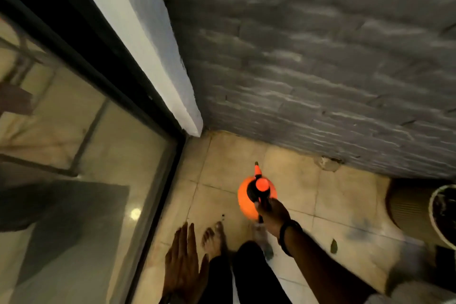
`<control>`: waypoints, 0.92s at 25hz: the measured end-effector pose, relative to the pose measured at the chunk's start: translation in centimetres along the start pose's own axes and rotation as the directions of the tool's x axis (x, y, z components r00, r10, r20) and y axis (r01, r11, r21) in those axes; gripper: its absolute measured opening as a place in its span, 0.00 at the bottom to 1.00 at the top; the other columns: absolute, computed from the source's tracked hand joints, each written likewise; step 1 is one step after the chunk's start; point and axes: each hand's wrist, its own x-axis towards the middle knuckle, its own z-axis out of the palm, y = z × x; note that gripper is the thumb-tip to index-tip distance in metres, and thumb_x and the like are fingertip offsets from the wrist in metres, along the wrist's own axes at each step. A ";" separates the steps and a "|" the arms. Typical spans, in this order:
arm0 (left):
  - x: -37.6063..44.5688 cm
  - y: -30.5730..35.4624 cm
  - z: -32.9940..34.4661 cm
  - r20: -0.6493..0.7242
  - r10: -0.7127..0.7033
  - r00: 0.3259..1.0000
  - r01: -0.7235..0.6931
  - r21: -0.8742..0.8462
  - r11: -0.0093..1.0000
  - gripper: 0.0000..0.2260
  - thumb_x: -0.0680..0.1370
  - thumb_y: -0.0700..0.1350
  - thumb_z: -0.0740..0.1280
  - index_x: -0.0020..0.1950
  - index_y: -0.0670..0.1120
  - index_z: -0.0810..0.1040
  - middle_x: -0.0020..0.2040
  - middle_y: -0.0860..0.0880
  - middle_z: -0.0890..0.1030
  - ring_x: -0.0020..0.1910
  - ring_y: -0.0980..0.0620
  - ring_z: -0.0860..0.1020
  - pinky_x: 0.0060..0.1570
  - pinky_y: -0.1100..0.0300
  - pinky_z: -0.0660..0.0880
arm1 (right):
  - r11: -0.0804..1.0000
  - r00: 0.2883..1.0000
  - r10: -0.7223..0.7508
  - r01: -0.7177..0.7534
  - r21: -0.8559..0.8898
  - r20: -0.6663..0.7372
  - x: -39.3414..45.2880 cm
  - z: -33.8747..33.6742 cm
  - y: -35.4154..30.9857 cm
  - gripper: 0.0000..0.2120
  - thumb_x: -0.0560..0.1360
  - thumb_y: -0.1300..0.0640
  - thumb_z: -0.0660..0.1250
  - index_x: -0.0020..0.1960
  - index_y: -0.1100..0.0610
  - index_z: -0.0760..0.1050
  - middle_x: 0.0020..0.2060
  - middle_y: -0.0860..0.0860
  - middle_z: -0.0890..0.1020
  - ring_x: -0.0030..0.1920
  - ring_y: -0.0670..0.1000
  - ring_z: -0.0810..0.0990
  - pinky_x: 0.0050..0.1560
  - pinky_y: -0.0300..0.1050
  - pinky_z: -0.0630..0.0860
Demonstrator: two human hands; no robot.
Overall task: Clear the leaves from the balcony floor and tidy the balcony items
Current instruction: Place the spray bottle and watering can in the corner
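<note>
Gripping the black handle of an orange pump sprayer [256, 195], the right hand [270, 212] is holding the bottle above the tiled balcony floor [296, 180], close to the corner where the grey brick wall [320, 57] meets the glass sliding door [86, 155]. The left hand [182, 261] is hanging flat with fingers straight, holding nothing. The sprayer is looking like rigid plastic with a round tank, so it is probably handling stiffly and, if water is sloshing inside, pulling bottom-heavy and swinging under the grip; how full it is cannot be told. The handle behind the pump knob is the sensible place to be taking hold, since the smooth tank is likely slippery and the thin nozzle at the front is the part most likely to snap if knocked against the wall. A single dark leaf [333, 245] is lying on the floor near a ribbed planter [407, 205] at the right edge, and picking it up is calling for a light pinch.
</note>
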 end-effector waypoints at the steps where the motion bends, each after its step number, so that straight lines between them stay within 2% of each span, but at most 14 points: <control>1: 1.7 0.0 1.2 -0.022 0.013 1.000 -0.013 0.013 1.000 0.39 0.75 0.63 0.54 0.81 0.47 0.50 0.81 0.46 0.51 0.79 0.47 0.54 0.69 0.49 0.65 | 0.999 1.000 0.006 -0.006 -0.032 -0.014 2.2 1.0 0.8 0.12 0.74 0.41 0.63 0.50 0.48 0.69 0.39 0.49 0.74 0.40 0.51 0.72 0.34 0.41 0.65; 3: 5.3 -0.1 3.7 -0.050 0.035 0.998 -0.034 0.028 0.999 0.39 0.75 0.62 0.53 0.81 0.47 0.46 0.81 0.47 0.45 0.79 0.48 0.46 0.71 0.49 0.61 | 0.999 0.999 0.010 -0.012 -0.036 -0.045 7.5 2.9 1.9 0.08 0.80 0.48 0.65 0.46 0.44 0.66 0.41 0.53 0.77 0.43 0.52 0.74 0.40 0.45 0.67; 6: 8.9 0.3 7.0 0.046 0.050 0.998 -0.049 -0.022 0.999 0.37 0.76 0.62 0.50 0.82 0.46 0.50 0.81 0.46 0.50 0.80 0.46 0.52 0.69 0.48 0.64 | 1.000 0.996 -0.018 0.015 -0.026 -0.087 14.7 4.9 2.1 0.05 0.80 0.51 0.65 0.48 0.49 0.69 0.43 0.57 0.79 0.45 0.54 0.76 0.45 0.47 0.69; 8: 10.2 0.2 9.1 0.136 0.084 0.987 -0.084 -0.005 0.996 0.37 0.75 0.63 0.44 0.81 0.49 0.42 0.81 0.48 0.44 0.80 0.48 0.48 0.73 0.51 0.60 | 0.997 0.996 -0.062 0.058 -0.051 -0.068 18.9 5.5 1.7 0.05 0.81 0.52 0.63 0.51 0.54 0.71 0.44 0.58 0.80 0.48 0.58 0.79 0.44 0.45 0.68; 9: 10.8 0.0 9.9 0.154 0.088 0.984 -0.088 -0.008 0.996 0.37 0.76 0.63 0.45 0.81 0.49 0.42 0.82 0.48 0.45 0.80 0.48 0.50 0.72 0.52 0.61 | 0.994 0.995 -0.084 0.080 -0.079 -0.053 20.9 5.6 1.4 0.07 0.82 0.52 0.62 0.54 0.56 0.73 0.46 0.59 0.81 0.49 0.60 0.80 0.44 0.45 0.68; 11: 11.8 -0.2 10.6 0.197 0.085 0.977 -0.080 -0.032 0.996 0.36 0.76 0.62 0.53 0.80 0.47 0.54 0.78 0.45 0.63 0.75 0.46 0.67 0.63 0.51 0.73 | 0.971 0.984 -0.175 0.170 -0.170 -0.014 24.3 5.6 0.7 0.13 0.82 0.50 0.60 0.57 0.59 0.74 0.48 0.62 0.82 0.50 0.61 0.80 0.44 0.47 0.69; 12: 12.3 -0.7 11.3 0.197 0.062 0.978 -0.060 -0.016 0.998 0.35 0.76 0.61 0.55 0.79 0.46 0.58 0.76 0.45 0.67 0.72 0.46 0.71 0.59 0.52 0.75 | 0.945 0.969 -0.248 0.242 -0.222 0.001 25.6 5.6 0.1 0.15 0.81 0.49 0.58 0.56 0.60 0.75 0.47 0.62 0.81 0.49 0.61 0.80 0.43 0.46 0.68; 13: 12.8 -1.2 11.8 0.216 0.039 0.976 -0.032 -0.033 0.999 0.35 0.76 0.61 0.55 0.80 0.47 0.56 0.78 0.46 0.64 0.74 0.46 0.68 0.63 0.51 0.73 | 0.914 0.950 -0.312 0.305 -0.266 0.016 26.7 5.4 -0.5 0.17 0.80 0.48 0.57 0.54 0.60 0.75 0.46 0.61 0.81 0.48 0.61 0.80 0.42 0.45 0.66; 15: 13.3 -2.3 12.9 0.219 0.015 0.976 0.001 -0.074 0.997 0.36 0.78 0.63 0.49 0.82 0.49 0.45 0.82 0.49 0.49 0.80 0.49 0.53 0.74 0.53 0.59 | 0.880 0.931 -0.363 0.352 -0.319 0.027 28.2 5.0 -1.4 0.18 0.79 0.48 0.55 0.55 0.60 0.75 0.47 0.61 0.80 0.48 0.59 0.79 0.43 0.43 0.64; 16: 13.4 -2.7 13.1 0.231 -0.008 0.973 0.027 -0.081 0.996 0.35 0.78 0.63 0.48 0.81 0.50 0.42 0.82 0.50 0.46 0.80 0.49 0.49 0.75 0.54 0.54 | 0.861 0.923 -0.385 0.371 -0.349 0.031 28.5 4.9 -1.8 0.18 0.78 0.48 0.55 0.56 0.60 0.75 0.48 0.60 0.79 0.49 0.60 0.78 0.44 0.43 0.64; 19: 13.9 -3.3 12.9 0.192 -0.039 0.981 0.056 -0.085 0.995 0.34 0.81 0.59 0.54 0.81 0.49 0.41 0.82 0.49 0.46 0.80 0.50 0.48 0.75 0.56 0.53 | 0.821 0.908 -0.409 0.409 -0.398 0.090 29.8 5.0 -3.0 0.18 0.80 0.47 0.57 0.57 0.60 0.74 0.49 0.60 0.77 0.51 0.61 0.77 0.45 0.44 0.63; 21: 14.7 -3.2 12.0 0.185 -0.044 0.982 0.059 -0.080 0.995 0.33 0.82 0.59 0.53 0.82 0.49 0.43 0.82 0.49 0.49 0.80 0.50 0.50 0.74 0.56 0.55 | 0.797 0.901 -0.409 0.429 -0.426 0.143 30.5 4.9 -3.9 0.15 0.82 0.52 0.59 0.61 0.61 0.73 0.51 0.61 0.77 0.53 0.62 0.76 0.47 0.44 0.63; 23: 15.6 -3.3 11.7 0.132 -0.044 0.990 0.055 -0.085 0.995 0.32 0.82 0.59 0.51 0.82 0.48 0.46 0.81 0.50 0.53 0.79 0.51 0.54 0.73 0.56 0.58 | 0.765 0.894 -0.404 0.445 -0.465 0.192 30.9 4.3 -4.9 0.15 0.83 0.53 0.58 0.64 0.61 0.71 0.49 0.57 0.74 0.50 0.60 0.74 0.49 0.48 0.68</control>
